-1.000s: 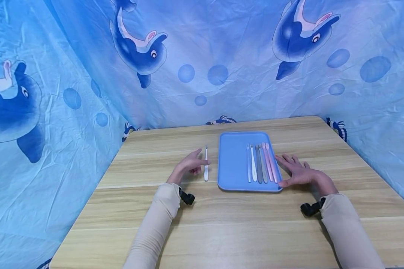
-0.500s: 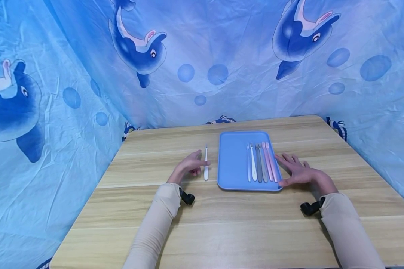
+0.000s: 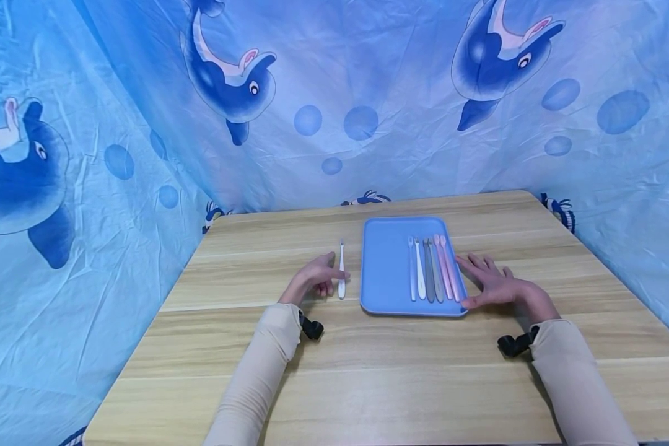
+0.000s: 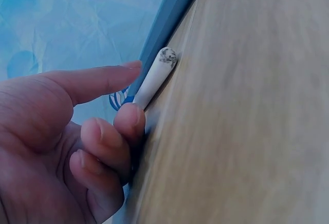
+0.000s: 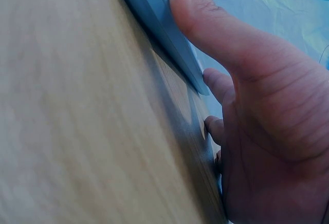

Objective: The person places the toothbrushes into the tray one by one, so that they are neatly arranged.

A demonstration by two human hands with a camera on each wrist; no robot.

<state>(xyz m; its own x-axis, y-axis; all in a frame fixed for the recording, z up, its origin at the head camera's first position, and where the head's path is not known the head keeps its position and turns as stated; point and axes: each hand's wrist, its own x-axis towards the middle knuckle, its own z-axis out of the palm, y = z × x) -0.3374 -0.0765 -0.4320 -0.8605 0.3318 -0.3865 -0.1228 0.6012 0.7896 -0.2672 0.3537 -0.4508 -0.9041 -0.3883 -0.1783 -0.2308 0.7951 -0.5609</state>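
Note:
A white toothbrush point(image 3: 342, 290) lies lengthwise on the wooden table, left of a blue tray point(image 3: 383, 266). My left hand point(image 3: 316, 272) is at this brush, its thumb reaching across the handle and the other fingers bent on the left side. In the left wrist view, the speckled handle end point(image 4: 167, 56) shows just beyond the thumb tip, with a gap between thumb and fingertips. My right hand point(image 3: 496, 286) rests at the tray's right edge, fingers spread and thumb at the near right corner. Inside the tray's right half, several toothbrushes point(image 3: 430, 272) lie side by side in blue, white, grey and pink.
The wooden table point(image 3: 379, 378) extends toward the viewer and to both sides of the tray. A blue curtain point(image 3: 334, 93) with dolphins and bubbles hangs behind the table and along its sides. Each wrist wears a small black camera point(image 3: 312, 328).
My left hand has shifted slightly toward the viewer and right, its pointing finger drawn in a little. The right hand, the tray and the toothbrushes have stayed in place.

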